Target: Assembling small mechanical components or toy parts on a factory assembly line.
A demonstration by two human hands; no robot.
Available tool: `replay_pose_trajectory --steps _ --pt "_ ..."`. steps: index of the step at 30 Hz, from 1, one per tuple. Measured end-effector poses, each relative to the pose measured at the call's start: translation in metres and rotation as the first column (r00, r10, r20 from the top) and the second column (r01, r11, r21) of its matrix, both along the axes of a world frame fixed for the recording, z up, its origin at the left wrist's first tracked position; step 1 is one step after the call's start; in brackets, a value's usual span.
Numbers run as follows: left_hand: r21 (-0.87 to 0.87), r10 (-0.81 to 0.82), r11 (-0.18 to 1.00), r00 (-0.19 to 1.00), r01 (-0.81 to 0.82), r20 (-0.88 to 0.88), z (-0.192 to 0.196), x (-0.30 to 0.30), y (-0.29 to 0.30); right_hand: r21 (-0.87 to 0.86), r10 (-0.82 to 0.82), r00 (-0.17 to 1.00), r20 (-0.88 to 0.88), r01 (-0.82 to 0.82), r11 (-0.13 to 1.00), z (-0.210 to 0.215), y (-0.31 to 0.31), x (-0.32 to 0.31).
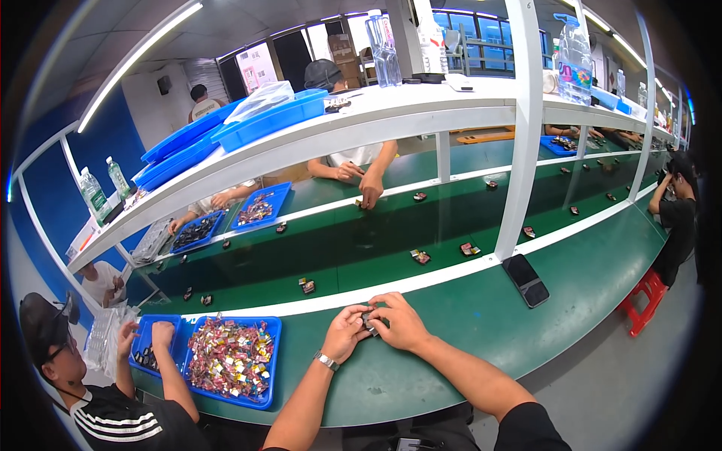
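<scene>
In front of me, over the near edge strip of the green bench point(451, 319), my left hand point(344, 333) and my right hand point(402, 325) meet around a small dark part point(369, 323). Fingers and thumbs of both hands pinch it, covering most of it, so its exact kind cannot be made out. A watch with a metal band is on my left wrist. To the left of my hands stands a blue tray point(277, 361) heaped with small wired pieces in red, yellow and white.
A phone point(526, 280) lies right of my hands, near a white post point(519, 150). Small parts point(420, 257) dot the dark green belt point(361, 259) beyond. A co-worker point(113, 406) at my left reaches into another blue tray point(177, 328). A white shelf point(466, 113) spans overhead; other people work across the belt.
</scene>
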State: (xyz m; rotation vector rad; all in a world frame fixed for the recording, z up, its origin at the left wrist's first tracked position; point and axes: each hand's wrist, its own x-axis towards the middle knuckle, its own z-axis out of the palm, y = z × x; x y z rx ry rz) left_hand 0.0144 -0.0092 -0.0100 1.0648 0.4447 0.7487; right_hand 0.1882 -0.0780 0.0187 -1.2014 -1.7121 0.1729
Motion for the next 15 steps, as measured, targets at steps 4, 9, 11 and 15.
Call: replay_pose_trajectory --steps 4,9,11,15 --pt "0.01 0.001 1.0 1.0 -0.001 -0.016 -0.002 0.001 0.001 0.0 -0.031 1.0 0.002 0.031 1.0 -0.006 0.003 -0.003" --pt "0.005 0.026 1.0 0.999 -0.026 -0.024 -0.002 0.001 0.0 -0.026 -0.021 0.999 -0.043 0.02 0.999 -0.01 0.001 -0.008" --pt "0.003 0.024 1.0 0.999 -0.024 -0.023 -0.001 0.001 0.001 -0.049 -0.032 0.998 -0.061 0.029 0.998 -0.011 0.001 -0.008" --pt "0.004 0.028 1.0 0.999 -0.028 -0.029 -0.002 0.001 0.0 -0.05 -0.05 0.996 -0.075 0.046 0.998 -0.018 0.003 -0.011"
